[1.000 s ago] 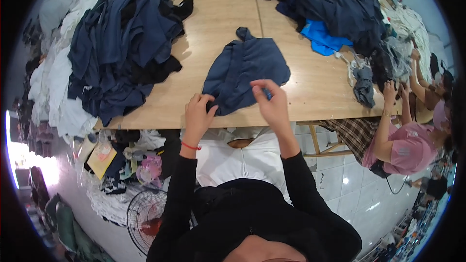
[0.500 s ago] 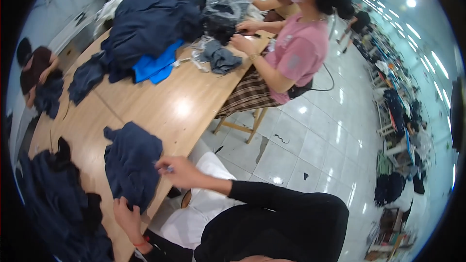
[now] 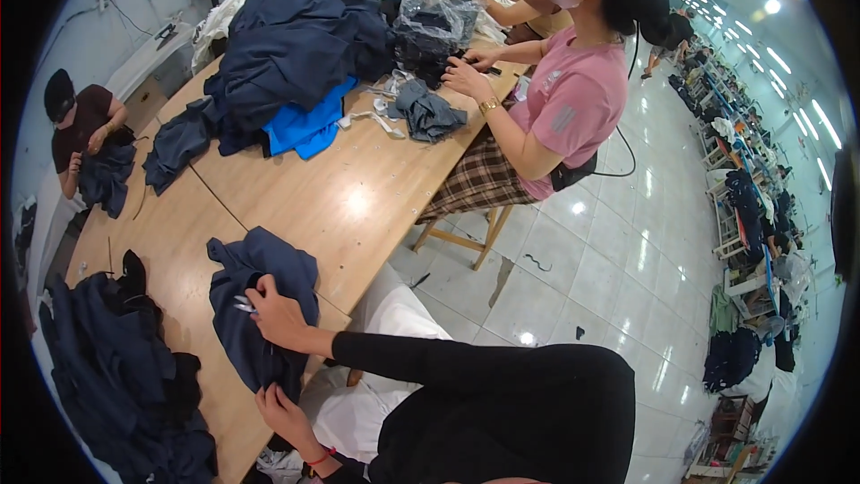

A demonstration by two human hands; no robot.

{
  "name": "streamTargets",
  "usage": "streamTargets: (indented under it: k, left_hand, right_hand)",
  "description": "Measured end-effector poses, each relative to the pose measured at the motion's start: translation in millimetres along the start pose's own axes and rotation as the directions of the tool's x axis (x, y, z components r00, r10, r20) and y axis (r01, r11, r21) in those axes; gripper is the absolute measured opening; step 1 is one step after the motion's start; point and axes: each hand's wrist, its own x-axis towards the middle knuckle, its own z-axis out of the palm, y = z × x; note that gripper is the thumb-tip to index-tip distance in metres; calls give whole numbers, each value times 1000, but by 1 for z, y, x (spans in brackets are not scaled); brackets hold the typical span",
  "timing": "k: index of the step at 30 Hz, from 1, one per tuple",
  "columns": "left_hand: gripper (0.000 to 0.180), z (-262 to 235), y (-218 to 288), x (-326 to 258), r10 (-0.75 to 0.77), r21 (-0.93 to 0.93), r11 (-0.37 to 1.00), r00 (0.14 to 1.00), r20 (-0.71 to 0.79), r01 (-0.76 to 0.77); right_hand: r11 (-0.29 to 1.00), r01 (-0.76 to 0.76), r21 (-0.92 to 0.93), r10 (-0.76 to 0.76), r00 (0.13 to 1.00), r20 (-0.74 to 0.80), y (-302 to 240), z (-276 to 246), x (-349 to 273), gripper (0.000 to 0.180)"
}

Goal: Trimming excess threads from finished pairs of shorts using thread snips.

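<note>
I see right hand (image 3: 273, 314) gripping small metal snips (image 3: 244, 306) over navy garment (image 3: 260, 305) at desk (image 3: 358, 197) edge; left hand (image 3: 285, 412) clenched on hem (lower end); I'd keep cloth taut, snip close.

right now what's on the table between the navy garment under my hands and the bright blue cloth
Bare wooden table lies between the navy garment and the bright blue cloth, seen in the head view.

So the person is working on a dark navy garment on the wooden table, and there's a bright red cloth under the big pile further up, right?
Not quite: the cloth under the big pile is bright blue, not red, as the head view shows. The rest holds: both hands, right hand and left hand, are on the dark navy garment on the wooden table.
</note>
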Motion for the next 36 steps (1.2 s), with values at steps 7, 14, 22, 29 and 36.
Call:
streamTargets:
  k: [7,14,22,29,36]
  left_hand:
    - [61,-27,35,38,77,25,997,980,-183,-73]
    - [41,-23,0,25,-139,-304,950,968,-208,71]
    - [17,2,26,19,-182,-376,921,964,-195,98]
    - [38,-32,-35,49,-243,-736,-635,844,478,234]
    - [20,-106,25,42,-354,-846,-476,829,434,240]
  right_hand:
    - [1000,27,-15,-27,1000,9,36,-4,51,23]
    - [975,215,-58,-222,945,-240,21,-131,20,20]
    - [958,-202,201,174,973,151,59,-136,-46,13]
    - [-156,-751,641,379,554,742,68,-178,33,34]
    - [-92,-658,747,386,668,636,53,-239,45,32]
